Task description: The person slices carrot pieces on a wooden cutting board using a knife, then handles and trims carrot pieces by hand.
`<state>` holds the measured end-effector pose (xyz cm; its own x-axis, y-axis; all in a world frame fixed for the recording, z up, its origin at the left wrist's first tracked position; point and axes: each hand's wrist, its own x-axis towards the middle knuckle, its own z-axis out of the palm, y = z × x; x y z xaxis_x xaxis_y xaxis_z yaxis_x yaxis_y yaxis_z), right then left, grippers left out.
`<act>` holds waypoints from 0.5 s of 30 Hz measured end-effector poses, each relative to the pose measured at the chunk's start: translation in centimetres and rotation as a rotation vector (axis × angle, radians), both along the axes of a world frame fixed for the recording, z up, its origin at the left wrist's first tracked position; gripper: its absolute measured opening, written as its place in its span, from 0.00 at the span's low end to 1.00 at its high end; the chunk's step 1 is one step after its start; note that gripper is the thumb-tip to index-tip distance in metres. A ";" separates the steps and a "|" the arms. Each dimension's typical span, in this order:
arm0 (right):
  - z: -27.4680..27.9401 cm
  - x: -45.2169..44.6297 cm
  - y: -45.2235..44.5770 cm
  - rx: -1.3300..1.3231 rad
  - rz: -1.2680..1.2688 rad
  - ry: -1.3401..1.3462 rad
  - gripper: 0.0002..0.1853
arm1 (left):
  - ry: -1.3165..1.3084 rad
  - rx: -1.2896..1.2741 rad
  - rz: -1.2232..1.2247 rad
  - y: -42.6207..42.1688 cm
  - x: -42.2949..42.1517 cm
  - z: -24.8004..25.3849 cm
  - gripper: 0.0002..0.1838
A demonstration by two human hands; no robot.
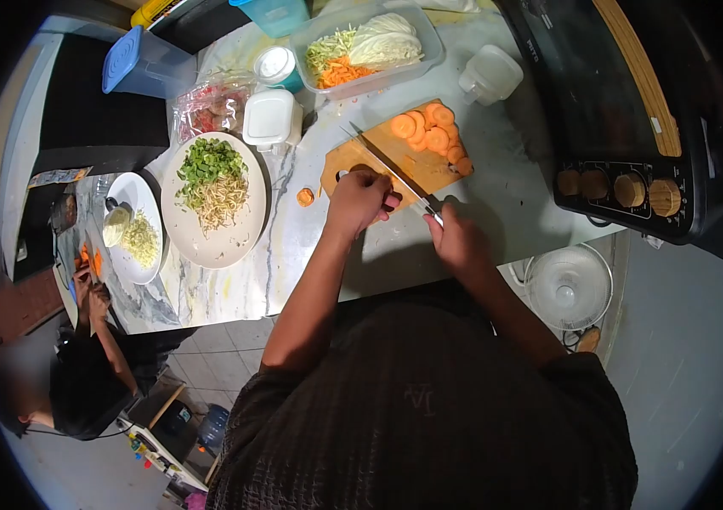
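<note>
A wooden cutting board (343,160) lies on the marble-patterned counter before me, with several round carrot slices (436,136) grouped at its far right part. My right hand (462,240) is wrapped round the handle of a knife (388,163), whose blade points to the far left across the board. Over the board's near left part is my left hand (363,202), its fingers curled in close to the blade. What those fingers hold, if anything, is hidden. One loose carrot piece (305,197) rests on the counter left of the board.
Behind the board is a clear container (426,75) of cut cabbage and carrot. Left are a plate (217,253) with chopped greens and sprouts, a smaller plate (148,274) and white-lidded tubs. A black oven (616,102) stands right. Another person's hands (93,297) handle carrot far left.
</note>
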<state>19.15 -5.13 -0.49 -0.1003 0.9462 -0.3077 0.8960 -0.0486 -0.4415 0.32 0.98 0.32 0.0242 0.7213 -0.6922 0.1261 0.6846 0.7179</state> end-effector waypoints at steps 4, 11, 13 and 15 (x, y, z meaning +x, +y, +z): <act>0.2 0.1 0.2 0.058 0.043 -0.021 0.19 | -0.007 0.003 0.008 -0.2 0.0 0.9 0.14; 2.1 1.1 3.0 -0.034 0.114 0.011 0.19 | -0.004 -0.062 -0.013 0.3 -0.5 0.6 0.13; 2.4 1.7 2.9 -0.108 0.135 0.020 0.19 | 0.002 -0.103 -0.011 -0.3 -0.3 0.8 0.13; 2.4 2.1 3.7 -0.129 0.174 0.062 0.19 | 0.003 -0.107 0.026 0.1 -0.1 1.0 0.13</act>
<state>21.29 -1.39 1.86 -0.2812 0.8662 -0.4130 0.8671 0.0450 -0.4960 0.25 1.04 1.32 0.0046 0.6437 -0.7653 0.1090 0.7604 0.6402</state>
